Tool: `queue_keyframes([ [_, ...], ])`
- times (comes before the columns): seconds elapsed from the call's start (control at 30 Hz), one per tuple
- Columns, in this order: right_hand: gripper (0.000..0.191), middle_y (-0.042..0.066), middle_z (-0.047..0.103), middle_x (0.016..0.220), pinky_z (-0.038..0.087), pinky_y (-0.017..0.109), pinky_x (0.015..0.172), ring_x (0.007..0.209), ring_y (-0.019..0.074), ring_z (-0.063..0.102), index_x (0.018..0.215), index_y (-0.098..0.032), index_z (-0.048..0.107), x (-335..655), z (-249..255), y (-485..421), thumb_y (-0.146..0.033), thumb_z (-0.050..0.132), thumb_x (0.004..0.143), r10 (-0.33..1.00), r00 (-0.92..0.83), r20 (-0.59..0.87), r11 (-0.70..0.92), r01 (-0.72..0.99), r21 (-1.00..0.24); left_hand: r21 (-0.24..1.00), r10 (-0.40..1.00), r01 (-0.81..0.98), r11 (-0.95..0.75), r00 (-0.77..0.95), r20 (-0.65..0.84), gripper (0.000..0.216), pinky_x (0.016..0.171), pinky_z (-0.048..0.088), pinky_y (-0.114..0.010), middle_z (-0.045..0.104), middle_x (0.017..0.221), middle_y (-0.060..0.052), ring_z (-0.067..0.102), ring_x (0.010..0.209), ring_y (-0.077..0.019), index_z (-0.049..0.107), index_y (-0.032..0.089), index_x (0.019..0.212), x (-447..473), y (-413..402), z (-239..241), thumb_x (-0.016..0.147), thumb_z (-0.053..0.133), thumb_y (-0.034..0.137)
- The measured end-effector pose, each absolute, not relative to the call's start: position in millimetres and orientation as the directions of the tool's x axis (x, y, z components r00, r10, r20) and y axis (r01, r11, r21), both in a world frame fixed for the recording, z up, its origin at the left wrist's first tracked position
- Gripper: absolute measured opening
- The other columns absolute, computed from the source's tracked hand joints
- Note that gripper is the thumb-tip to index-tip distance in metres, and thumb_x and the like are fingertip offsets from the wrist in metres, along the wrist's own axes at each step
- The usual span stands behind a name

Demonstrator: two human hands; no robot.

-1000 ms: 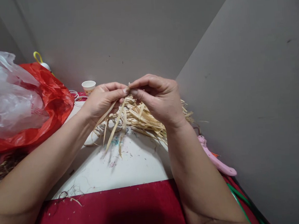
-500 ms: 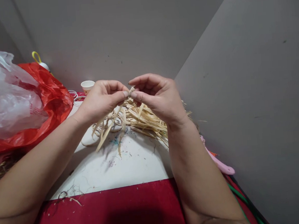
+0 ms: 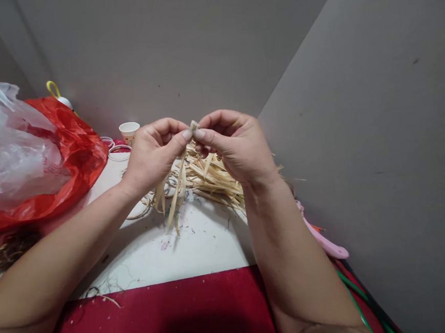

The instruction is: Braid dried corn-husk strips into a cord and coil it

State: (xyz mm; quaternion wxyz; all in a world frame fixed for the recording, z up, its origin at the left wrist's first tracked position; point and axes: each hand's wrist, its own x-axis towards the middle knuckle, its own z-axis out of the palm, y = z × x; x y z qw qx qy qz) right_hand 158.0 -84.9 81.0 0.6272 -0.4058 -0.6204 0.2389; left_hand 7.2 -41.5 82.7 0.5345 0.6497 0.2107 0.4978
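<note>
Between my two hands is a small braided piece of dry, pale straw (image 3: 193,125), its top showing above the thumbs. My left hand (image 3: 162,140) pinches it from the left with thumb and forefinger. From the right, my right hand (image 3: 230,140) grips the same piece, thumb against finger. Loose flat straw strips (image 3: 176,198) hang down below my left fingers. Behind and below the hands, a heap of dry straw strips (image 3: 219,182) lies on a white board (image 3: 198,245). A twisted straw cord (image 3: 139,212) is coiled near my left wrist, partly hidden.
Left stands a red plastic bag (image 3: 86,146) with a clear plastic bag (image 3: 13,147) in it. A paper cup (image 3: 129,131) and white rings (image 3: 120,153) sit at the back. A pink handle (image 3: 329,245) lies right, by the grey wall (image 3: 382,138). Red cloth (image 3: 161,320) covers the front.
The braided piece now stands more upright between the thumbs, and my right forefinger has closed in on it. The hanging strips have swung slightly. The view has shifted a little.
</note>
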Motion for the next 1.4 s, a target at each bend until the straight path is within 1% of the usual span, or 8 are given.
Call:
queue_keyframes([
  [0.2,0.029,-0.003,0.059,0.069,0.05,0.023,0.054,0.062,0.0095,0.057,0.083,-0.023,0.064,153.9,78.7,-84.2,-0.049,0.077,0.079,0.726,0.121,0.677,0.622,0.305,-0.721,0.963,0.856,-0.258,-0.079,0.478,0.198,0.015,0.043,0.036,-0.019,0.051,0.052,0.005,0.044,0.041,-0.006,0.06,0.017,0.072,6.5,-45.1,91.9,0.08,0.07,0.025],
  [0.33,0.026,-0.002,0.062,0.073,0.052,0.025,0.056,0.062,0.0096,0.057,0.081,-0.022,0.067,151.5,80.1,-87.9,-0.045,0.078,0.078,0.696,0.09,0.712,0.653,0.333,-0.68,0.973,0.826,-0.227,-0.027,0.543,0.15,0.013,0.043,0.035,-0.019,0.052,0.052,0.004,0.044,0.041,-0.0056,0.061,0.016,0.07,1.6,-41.6,94.0,0.076,0.071,0.021],
  [0.53,0.028,-0.002,0.063,0.068,0.049,0.025,0.051,0.055,0.0086,0.054,0.075,-0.02,0.069,152.1,85.6,-93.4,-0.046,0.081,0.074,0.737,0.067,0.672,0.613,0.353,-0.707,0.972,0.794,-0.194,-0.129,0.567,0.218,0.014,0.041,0.027,-0.018,0.05,0.05,0.004,0.04,0.042,-0.0043,0.065,0.015,0.069,-1.2,-34.2,87.9,0.071,0.077,0.023],
  [0.63,0.03,-0.002,0.063,0.067,0.048,0.024,0.05,0.055,0.0088,0.054,0.074,-0.02,0.07,153.9,88.5,-95.5,-0.048,0.082,0.073,0.741,0.084,0.666,0.603,0.354,-0.715,0.953,0.762,-0.227,-0.2,0.576,0.297,0.014,0.043,0.03,-0.019,0.05,0.049,0.004,0.042,0.044,-0.0049,0.067,0.015,0.068,-0.8,-36.1,87.8,0.07,0.079,0.023],
  [0.87,0.035,-0.001,0.063,0.073,0.051,0.026,0.06,0.067,0.0113,0.058,0.072,-0.021,0.068,160.2,92.2,-95.8,-0.052,0.084,0.068,0.724,0.096,0.684,0.614,0.364,-0.701,0.931,0.735,-0.224,-0.287,0.571,0.364,0.001,0.046,0.035,-0.02,0.052,0.05,0.003,0.046,0.046,-0.0063,0.071,0.016,0.072,-2.5,-40.9,91.4,0.073,0.071,0.016],
  [1.0,0.035,-0.002,0.062,0.073,0.053,0.027,0.062,0.069,0.0115,0.059,0.075,-0.021,0.066,160.1,91.7,-95.7,-0.052,0.083,0.07,0.743,0.075,0.666,0.604,0.355,-0.714,0.933,0.752,-0.211,-0.292,0.552,0.36,0.005,0.045,0.033,-0.02,0.051,0.049,0.004,0.045,0.044,-0.006,0.07,0.016,0.069,-3.2,-42.5,93.7,0.073,0.069,0.014],
  [1.2,0.036,-0.002,0.061,0.069,0.054,0.028,0.062,0.068,0.0124,0.06,0.075,-0.021,0.065,157.2,90.4,-96.2,-0.053,0.082,0.07,0.754,0.051,0.654,0.601,0.349,-0.72,0.93,0.762,-0.211,-0.302,0.532,0.368,0.027,0.048,0.036,-0.02,0.055,0.053,0.002,0.049,0.048,-0.0064,0.064,0.015,0.06,-2.2,-43.7,93.5,0.074,0.08,0.031],
  [1.4,0.029,-0.001,0.063,0.073,0.056,0.03,0.064,0.07,0.0134,0.061,0.075,-0.022,0.066,154.2,86.1,-93.1,-0.047,0.081,0.074,0.681,0.136,0.72,0.636,0.379,-0.673,0.934,0.796,-0.271,-0.233,0.498,0.343,0.025,0.045,0.036,-0.021,0.053,0.05,0.003,0.051,0.048,-0.0086,0.064,0.019,0.068,3.0,-41.3,86.0,0.081,0.075,0.037],
])
